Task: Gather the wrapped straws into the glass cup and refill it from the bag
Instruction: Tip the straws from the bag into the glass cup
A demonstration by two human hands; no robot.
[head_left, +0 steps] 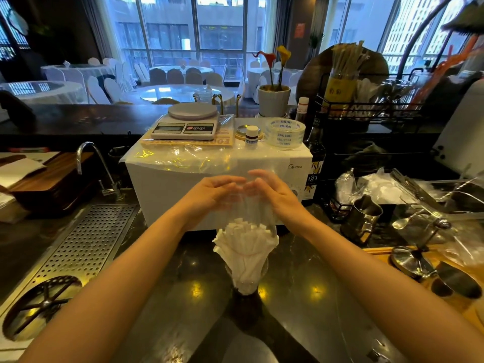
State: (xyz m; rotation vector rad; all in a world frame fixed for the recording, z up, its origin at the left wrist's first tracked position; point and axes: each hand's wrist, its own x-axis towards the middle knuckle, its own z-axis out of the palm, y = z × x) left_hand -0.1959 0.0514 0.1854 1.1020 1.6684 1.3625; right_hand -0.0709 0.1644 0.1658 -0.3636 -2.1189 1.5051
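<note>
Perforated drain tray (pixel 86 247) at left on dark tabletop (pixel 301 271). Left hand (pixel 209 196) and right hand (pixel 272 191) raised at centre, fingers curled, pinching top of clear bag (pixel 246 210). Bag hangs over wrapped straws (pixel 245 247), fanned upright in glass cup (pixel 246 277). White box (pixel 217 169) behind; steel pitcher (pixel 362 221) at right.

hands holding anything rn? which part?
Both the left hand and the right hand grip the top of a clear bag pulled over the wrapped straws standing in the glass cup.
</note>
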